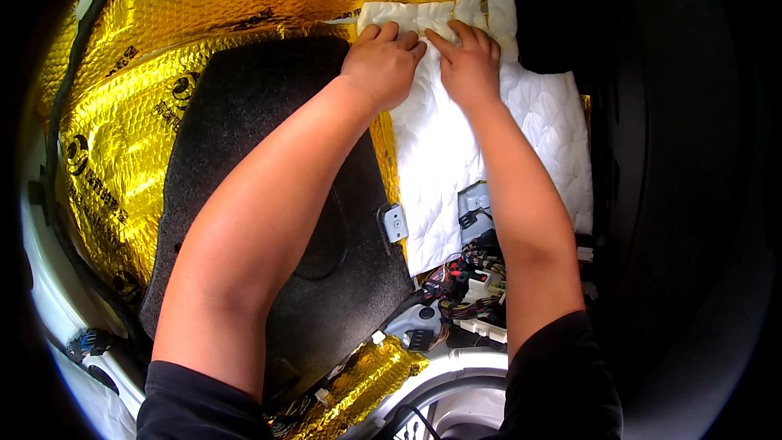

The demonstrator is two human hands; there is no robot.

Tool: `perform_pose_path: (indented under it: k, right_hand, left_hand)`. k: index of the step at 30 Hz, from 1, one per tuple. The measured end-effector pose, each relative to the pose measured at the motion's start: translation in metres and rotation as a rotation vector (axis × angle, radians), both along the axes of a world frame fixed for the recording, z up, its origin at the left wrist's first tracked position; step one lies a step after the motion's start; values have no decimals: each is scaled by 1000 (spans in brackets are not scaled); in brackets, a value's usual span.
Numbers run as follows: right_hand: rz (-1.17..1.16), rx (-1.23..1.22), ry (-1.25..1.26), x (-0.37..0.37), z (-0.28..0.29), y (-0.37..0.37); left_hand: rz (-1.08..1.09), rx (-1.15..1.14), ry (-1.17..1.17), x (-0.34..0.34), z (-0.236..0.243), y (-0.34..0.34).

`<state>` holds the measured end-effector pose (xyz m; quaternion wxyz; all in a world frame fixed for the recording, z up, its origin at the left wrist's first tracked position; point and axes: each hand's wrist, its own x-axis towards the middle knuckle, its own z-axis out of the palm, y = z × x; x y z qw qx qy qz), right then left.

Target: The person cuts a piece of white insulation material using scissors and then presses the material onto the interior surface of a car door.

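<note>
A white quilted padding sheet [432, 147] lies over the panel in the middle and right of the view, its upper edge creased and bunched. My left hand [384, 63] is on the sheet's upper left edge, fingers curled and closed on the material. Just to its right, my right hand [471, 61] presses on the same upper part with its fingers spread and the index finger reaching toward the left hand. Both thumbs are mostly hidden. Under the sheet's left border a strip of gold foil [386, 147] shows.
A dark felt-like panel [269, 106] lies below my left forearm. Gold foil lining [122, 171] covers the curved left and far side. Wiring bundles with connectors [468, 285] and a metal bracket [395, 224] sit near the sheet's lower end. A black cable [69, 98] runs along the left.
</note>
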<state>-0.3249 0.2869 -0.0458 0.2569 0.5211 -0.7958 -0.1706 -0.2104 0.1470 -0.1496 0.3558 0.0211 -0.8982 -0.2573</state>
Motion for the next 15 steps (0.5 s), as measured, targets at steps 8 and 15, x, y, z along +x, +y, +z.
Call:
perform_pose_path:
  k: [8,15]
  right_hand:
    - [-99,48,67,6,-19,-3]
    - [-128,-55,5,14,-32,3]
  left_hand:
    - [121,-65,39,-5,-12,5]
    - [54,-48,-81,1,0,5]
